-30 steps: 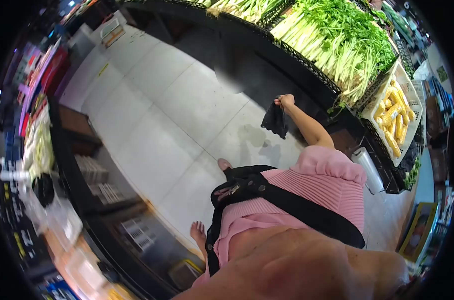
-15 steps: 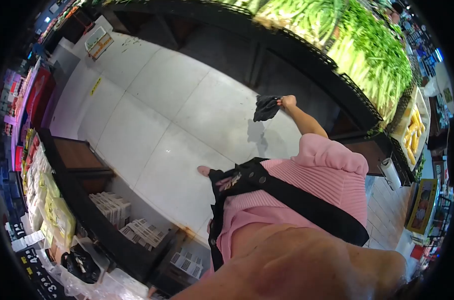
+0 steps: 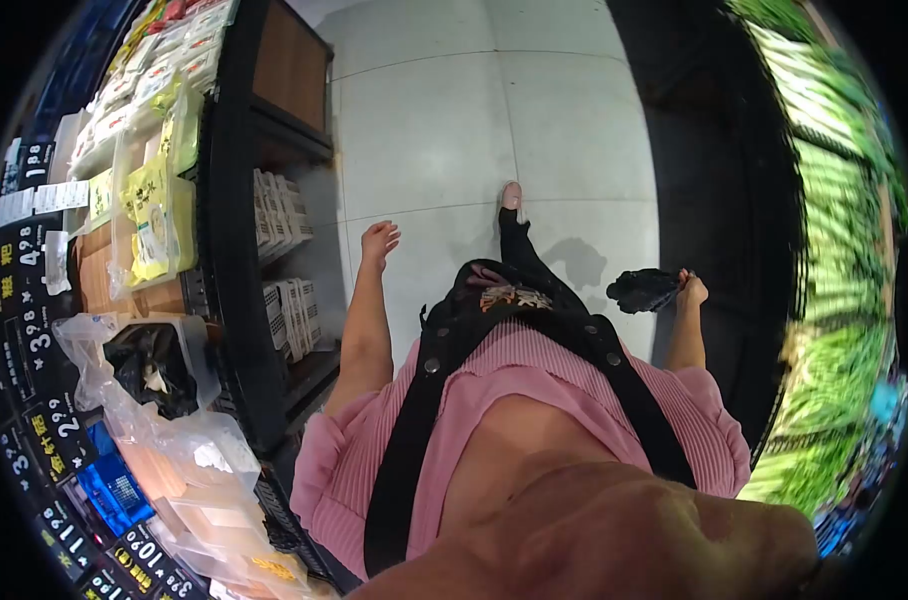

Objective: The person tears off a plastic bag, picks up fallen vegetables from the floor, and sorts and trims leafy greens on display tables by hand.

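Our left hand point(image 3: 380, 242) has swung into view, fingers loosely spread; our right hand point(image 3: 692, 290) grips limp black item point(image 3: 642, 291), bulk lying between hands.

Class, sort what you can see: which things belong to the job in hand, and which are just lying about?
Job in hand:
right hand
crumpled black item it grips (cloth or bag, unclear)

Apparently just lying about:
green vegetables, right
yellow packets, left
blue packet, left
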Action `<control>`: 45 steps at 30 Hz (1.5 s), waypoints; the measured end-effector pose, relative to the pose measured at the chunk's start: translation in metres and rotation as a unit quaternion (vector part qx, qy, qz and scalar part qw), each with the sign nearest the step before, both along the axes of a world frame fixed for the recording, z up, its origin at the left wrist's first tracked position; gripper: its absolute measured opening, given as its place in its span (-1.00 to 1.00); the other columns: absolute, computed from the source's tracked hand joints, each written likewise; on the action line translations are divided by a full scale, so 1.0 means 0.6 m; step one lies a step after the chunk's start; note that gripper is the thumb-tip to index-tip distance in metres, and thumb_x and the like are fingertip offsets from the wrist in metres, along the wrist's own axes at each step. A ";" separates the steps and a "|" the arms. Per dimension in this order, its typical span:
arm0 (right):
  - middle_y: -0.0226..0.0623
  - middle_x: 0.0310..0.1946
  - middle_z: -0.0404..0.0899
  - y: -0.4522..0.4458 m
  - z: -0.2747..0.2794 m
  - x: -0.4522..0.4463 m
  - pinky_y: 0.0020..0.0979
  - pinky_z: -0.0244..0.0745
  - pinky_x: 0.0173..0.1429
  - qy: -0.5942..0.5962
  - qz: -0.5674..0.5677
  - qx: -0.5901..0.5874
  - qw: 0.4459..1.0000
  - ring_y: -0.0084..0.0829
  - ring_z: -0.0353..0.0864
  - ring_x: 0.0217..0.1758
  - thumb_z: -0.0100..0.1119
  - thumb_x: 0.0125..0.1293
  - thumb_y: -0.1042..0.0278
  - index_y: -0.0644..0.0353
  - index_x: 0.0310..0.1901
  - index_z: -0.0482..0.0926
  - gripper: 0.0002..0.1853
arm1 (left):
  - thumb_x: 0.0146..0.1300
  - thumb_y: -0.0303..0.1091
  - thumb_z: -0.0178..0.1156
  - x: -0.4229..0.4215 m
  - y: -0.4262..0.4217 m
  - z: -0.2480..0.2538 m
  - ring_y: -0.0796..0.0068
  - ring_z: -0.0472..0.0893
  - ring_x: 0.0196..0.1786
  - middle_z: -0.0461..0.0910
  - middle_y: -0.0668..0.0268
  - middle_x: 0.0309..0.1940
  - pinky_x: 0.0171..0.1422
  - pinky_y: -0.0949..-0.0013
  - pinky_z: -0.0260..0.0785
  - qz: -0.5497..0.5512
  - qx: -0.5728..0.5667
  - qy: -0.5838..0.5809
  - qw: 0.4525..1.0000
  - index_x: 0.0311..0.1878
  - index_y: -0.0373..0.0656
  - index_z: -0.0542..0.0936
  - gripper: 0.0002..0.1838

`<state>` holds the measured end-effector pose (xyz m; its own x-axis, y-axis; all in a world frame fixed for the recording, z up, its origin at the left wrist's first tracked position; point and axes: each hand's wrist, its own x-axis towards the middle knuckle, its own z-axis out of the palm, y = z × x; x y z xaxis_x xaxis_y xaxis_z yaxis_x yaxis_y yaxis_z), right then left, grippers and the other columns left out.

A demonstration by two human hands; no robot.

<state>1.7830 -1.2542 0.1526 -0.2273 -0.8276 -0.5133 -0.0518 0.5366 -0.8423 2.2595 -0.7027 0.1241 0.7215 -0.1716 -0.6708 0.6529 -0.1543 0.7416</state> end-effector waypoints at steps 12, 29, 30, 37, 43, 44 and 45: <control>-0.16 -0.46 0.61 -0.355 -0.038 0.788 -0.53 0.62 -0.44 0.009 0.166 0.049 0.985 -0.40 0.61 -0.54 -0.09 0.35 0.54 0.42 -0.31 0.51 -0.83 | 0.25 -0.35 0.12 0.289 -0.158 -0.028 0.24 0.62 -0.15 0.59 0.19 -0.15 -0.09 0.19 0.47 0.164 0.044 0.132 0.977 0.01 -0.17 0.48 -0.73; -0.19 -0.41 0.65 -0.611 0.213 1.964 -0.58 0.45 -0.44 -0.027 0.439 -0.139 0.887 -0.48 0.62 -0.49 0.00 0.29 0.55 0.39 -0.21 0.51 -0.88 | 0.08 -0.37 0.25 1.306 -0.547 -0.040 0.53 0.57 -0.30 0.63 0.31 -0.33 -0.27 0.43 0.40 0.028 0.050 -0.057 0.997 -0.19 -0.22 0.63 -0.78; -0.19 -0.41 0.65 -0.596 0.229 2.030 -0.58 0.45 -0.41 -0.018 0.477 -0.135 0.868 -0.50 0.61 -0.49 0.01 0.29 0.55 0.40 -0.16 0.50 -0.85 | 0.13 -0.24 0.26 1.371 -0.592 -0.010 0.52 0.57 -0.17 0.63 0.34 -0.25 -0.06 0.33 0.38 -0.010 0.070 -0.101 0.992 -0.12 -0.16 0.61 -0.71; -0.06 -0.37 0.65 -0.505 0.212 2.470 -0.52 0.52 -0.38 -0.091 0.663 -0.124 0.733 -0.41 0.63 -0.47 0.06 0.25 0.52 0.45 -0.06 0.44 -0.75 | 0.01 -0.30 0.39 1.754 -0.843 0.152 0.52 0.58 -0.22 0.65 0.29 -0.33 -0.11 0.41 0.40 -0.062 0.047 -0.258 0.963 -0.15 -0.26 0.65 -0.66; -0.18 -0.27 0.65 -0.365 0.212 2.795 -0.44 0.57 -0.32 -0.269 0.784 -0.050 0.557 -0.43 0.67 -0.34 0.19 0.14 0.42 0.37 -0.18 0.55 -0.76 | -0.23 -0.32 0.54 2.058 -0.893 0.152 0.45 0.58 -0.23 0.62 0.33 -0.39 0.00 0.30 0.40 -0.049 0.091 -0.339 0.935 0.32 -0.18 0.29 -0.05; -0.14 -0.35 0.65 -0.329 0.206 2.849 -0.43 0.58 -0.32 -0.285 0.780 -0.047 0.555 -0.39 0.67 -0.39 0.15 0.14 0.53 0.40 -0.10 0.50 -0.73 | -0.24 -0.33 0.55 2.095 -0.892 0.176 0.48 0.57 -0.23 0.60 0.31 -0.40 -0.05 0.35 0.41 -0.043 0.120 -0.371 0.920 0.32 -0.22 0.28 -0.03; -0.14 -0.40 0.65 -0.290 0.229 2.895 -0.44 0.57 -0.37 -0.246 0.791 -0.064 0.557 -0.39 0.66 -0.43 0.12 0.13 0.56 0.40 -0.16 0.53 -0.78 | -0.19 -0.40 0.52 2.150 -0.869 0.141 0.50 0.56 -0.20 0.61 0.25 -0.36 -0.06 0.38 0.42 -0.032 0.111 -0.395 0.912 0.31 -0.22 0.29 -0.08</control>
<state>3.5200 -1.4284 0.2900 0.9799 0.1700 -0.1042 -0.1194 0.0819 -0.9895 3.5492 -1.2241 0.2086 0.9876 -0.1540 0.0297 -0.0864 -0.3762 0.9225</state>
